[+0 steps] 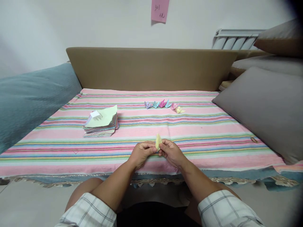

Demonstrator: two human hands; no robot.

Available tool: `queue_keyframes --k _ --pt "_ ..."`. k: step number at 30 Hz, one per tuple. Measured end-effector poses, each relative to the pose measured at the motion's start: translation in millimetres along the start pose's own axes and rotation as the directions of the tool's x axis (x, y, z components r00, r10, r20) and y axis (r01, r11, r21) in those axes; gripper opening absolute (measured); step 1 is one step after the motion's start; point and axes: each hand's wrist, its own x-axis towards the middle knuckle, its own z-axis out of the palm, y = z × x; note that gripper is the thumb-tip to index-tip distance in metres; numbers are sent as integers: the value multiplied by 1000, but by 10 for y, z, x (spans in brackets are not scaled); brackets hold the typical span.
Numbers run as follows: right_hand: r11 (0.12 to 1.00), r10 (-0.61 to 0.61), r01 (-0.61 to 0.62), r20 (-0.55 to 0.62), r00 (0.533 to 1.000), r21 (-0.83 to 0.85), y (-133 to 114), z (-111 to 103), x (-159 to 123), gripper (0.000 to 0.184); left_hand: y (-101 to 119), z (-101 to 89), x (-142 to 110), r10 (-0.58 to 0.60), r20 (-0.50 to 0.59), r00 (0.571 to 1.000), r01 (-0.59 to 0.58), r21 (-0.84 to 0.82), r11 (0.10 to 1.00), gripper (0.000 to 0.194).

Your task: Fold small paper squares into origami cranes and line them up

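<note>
A small folded piece of pale yellow paper (pixel 158 141) stands upright between my two hands, just above the near edge of the striped cloth (pixel 189 129). My left hand (pixel 142 153) pinches it from the left, and my right hand (pixel 170 152) pinches it from the right. The fingers of both hands are closed on the paper. Farther back on the cloth lies a row of several small folded paper figures (pixel 164 105) in purple, blue, pink and yellow.
A stack of coloured paper squares (pixel 101 123) lies at the left of the cloth, with a small white object on top. A teal blanket (pixel 30 97) borders the left, grey cushions (pixel 265 107) the right, a tan headboard (pixel 151 67) the back.
</note>
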Motion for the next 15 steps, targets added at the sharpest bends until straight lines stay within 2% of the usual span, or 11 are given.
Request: queue_keyframes --k 9,15 --pt "999 22 -22 11 1000 35 8 -1 -2 32 4 13 -7 22 -19 1000 -21 73 997 24" --pt "999 19 -19 -5 1000 29 6 9 -6 33 7 52 -28 14 1 1000 -14 37 999 22"
